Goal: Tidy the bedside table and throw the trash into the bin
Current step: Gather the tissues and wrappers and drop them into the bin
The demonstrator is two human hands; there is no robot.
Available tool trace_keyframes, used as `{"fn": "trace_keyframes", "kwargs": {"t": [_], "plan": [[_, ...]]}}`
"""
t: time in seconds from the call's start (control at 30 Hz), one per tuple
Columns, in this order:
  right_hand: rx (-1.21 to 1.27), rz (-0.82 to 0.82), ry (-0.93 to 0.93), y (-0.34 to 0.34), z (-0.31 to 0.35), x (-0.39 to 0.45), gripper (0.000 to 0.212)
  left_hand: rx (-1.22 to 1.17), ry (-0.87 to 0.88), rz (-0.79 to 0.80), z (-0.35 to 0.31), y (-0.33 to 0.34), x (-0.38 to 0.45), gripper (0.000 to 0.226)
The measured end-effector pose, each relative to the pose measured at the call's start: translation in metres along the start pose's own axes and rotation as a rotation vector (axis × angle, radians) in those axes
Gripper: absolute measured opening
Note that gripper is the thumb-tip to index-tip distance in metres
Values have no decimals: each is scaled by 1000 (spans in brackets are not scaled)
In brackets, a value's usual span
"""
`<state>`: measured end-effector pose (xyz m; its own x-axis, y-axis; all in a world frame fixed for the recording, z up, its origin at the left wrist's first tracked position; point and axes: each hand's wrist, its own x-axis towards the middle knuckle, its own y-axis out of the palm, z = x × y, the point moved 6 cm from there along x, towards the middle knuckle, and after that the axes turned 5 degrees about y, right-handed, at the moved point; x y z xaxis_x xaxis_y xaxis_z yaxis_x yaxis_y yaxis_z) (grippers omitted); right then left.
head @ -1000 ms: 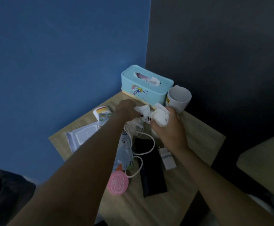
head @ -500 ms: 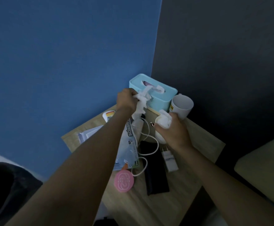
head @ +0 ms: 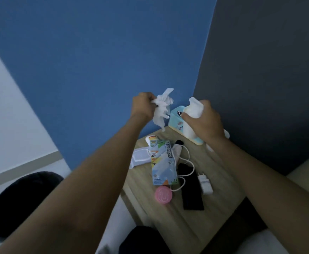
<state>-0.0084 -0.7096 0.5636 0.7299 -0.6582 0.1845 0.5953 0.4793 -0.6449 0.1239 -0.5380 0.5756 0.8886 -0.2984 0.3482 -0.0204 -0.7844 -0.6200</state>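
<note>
Right hand [head: 203, 120] grips a tissue wad [head: 194, 107], hiding most of the tissue box [head: 176, 121] and probably a mug below it. Left hand [head: 142, 105] pinches crumpled tissue [head: 162, 109], raised above the table [head: 168, 224] edge.

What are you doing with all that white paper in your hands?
A person is clearing a wooden bedside table. The left hand grips a crumpled white tissue, and the right hand grips another white tissue wad, both held above the table. A scissors packet, a white charger and a pink round case lie on it.
</note>
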Motion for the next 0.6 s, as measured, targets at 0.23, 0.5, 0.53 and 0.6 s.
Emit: {"fn": "trace_keyframes", "kwargs": {"t": [0.23,0.5,0.53,0.6], "plan": [[-198,276,-121,83,71,-99,61,142,-108,146,86,-89,-90,28],[-280,653,-302,243,139,-233,56,145,-391,27,233,-198,-225,19],[-279,691,-311,264,145,-247,57,146,-435,-13,253,-211,-239,18],[-257,756,-307,303,153,-267,58,147,-548,-100,296,-236,-264,15]]}}
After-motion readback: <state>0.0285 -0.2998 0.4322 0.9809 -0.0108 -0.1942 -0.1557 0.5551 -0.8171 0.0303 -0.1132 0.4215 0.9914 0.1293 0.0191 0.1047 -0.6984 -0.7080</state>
